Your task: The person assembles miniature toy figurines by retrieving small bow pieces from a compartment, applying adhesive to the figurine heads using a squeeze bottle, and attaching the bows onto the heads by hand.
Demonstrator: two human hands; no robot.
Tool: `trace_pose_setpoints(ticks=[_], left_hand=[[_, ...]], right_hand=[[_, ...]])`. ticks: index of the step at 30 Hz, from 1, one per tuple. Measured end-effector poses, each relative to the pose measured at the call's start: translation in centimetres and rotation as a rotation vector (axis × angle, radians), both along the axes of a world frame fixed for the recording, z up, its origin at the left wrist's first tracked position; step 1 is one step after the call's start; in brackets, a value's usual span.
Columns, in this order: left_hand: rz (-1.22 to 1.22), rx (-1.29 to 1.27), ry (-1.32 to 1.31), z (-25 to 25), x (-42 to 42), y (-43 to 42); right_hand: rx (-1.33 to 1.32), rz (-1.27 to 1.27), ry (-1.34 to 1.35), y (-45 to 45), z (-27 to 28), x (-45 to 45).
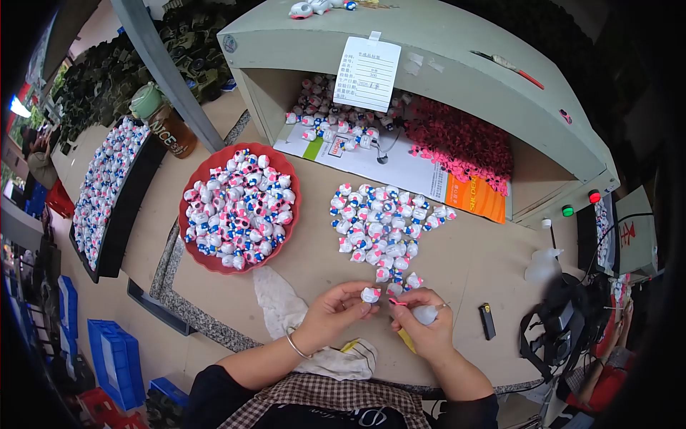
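Note:
My left hand [336, 311] is closed, pinching a small white figurine [370, 294] with pink on its top between thumb and fingers. Close beside it, my right hand [432, 332] pinches a tiny pink piece [398, 302] at the fingertips. A whitish translucent squeeze bottle [424, 314] is also tucked in my right hand, partly hidden by the fingers. Just beyond both hands lies a loose group of figurines [379, 222] in white, blue and pink. A white cloth [279, 304] lies by my left forearm.
A red scalloped bowl [295, 207] heaped with figurines stands at left, near a black tray [136, 207] of more. A grey-green box shelf [286, 43] holds figurines and a pile of pink pieces [457, 143]. A black lighter-like object [487, 322] lies at right.

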State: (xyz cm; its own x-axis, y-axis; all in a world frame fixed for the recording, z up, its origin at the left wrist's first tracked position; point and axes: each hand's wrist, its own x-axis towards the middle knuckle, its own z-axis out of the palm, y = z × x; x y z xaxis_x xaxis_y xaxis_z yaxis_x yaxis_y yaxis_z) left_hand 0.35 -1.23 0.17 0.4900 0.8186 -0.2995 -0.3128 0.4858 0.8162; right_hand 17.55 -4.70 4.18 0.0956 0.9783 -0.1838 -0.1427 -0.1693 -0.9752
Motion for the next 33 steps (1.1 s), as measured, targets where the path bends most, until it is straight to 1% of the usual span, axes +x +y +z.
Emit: trace_pose_setpoints(ticks=[4, 7, 10, 13, 15, 19, 21, 24, 27, 31, 33], left_hand=[[0.02, 0.095, 0.024, 0.0, 0.2, -0.2], [0.019, 0.149, 0.057, 0.3, 0.1, -0.2], [0.002, 0.17, 0.075, 0.2, 0.0, -0.2], [0.003, 0.169, 0.076, -0.2, 0.0, -0.4], [0.02, 0.147, 0.045, -0.5, 0.1, -0.4], [-0.059, 0.169, 0.07, 0.4, -0.4, -0.2], [-0.098, 0.17, 0.102, 0.4, -0.6, 0.0], [-0.073, 0.058, 0.018, -0.4, -0.6, 0.3], [-0.048, -0.028, -0.067, 0.1, -0.4, 0.4], [-0.064, -0.053, -0.069, -0.1, -0.5, 0.3], [-0.087, -0.044, -0.069, -0.3, -0.6, 0.4]], right_hand=[[-0.082, 0.062, 0.034, -0.1, -0.2, -0.8], [0.067, 0.141, -0.111, 0.0, -1.1, -0.6], [-0.002, 0.1, -0.036, 0.0, -1.3, -1.1], [-0.162, 0.043, 0.002, 0.2, -0.8, -1.6], [-0.17, 0.032, 0.017, 0.2, -1.0, -1.5], [-0.215, 0.017, -0.008, 0.1, -1.5, -1.5], [-0.179, 0.027, -0.003, 0.6, -1.4, -1.4], [-0.095, 0.077, -0.051, 0.7, -2.3, -1.3], [-0.029, 0.102, -0.097, 0.9, -2.6, -1.1], [-0.001, 0.142, -0.195, 0.7, -3.3, -0.8], [0.062, 0.158, -0.265, 0.8, -2.7, -0.7]])
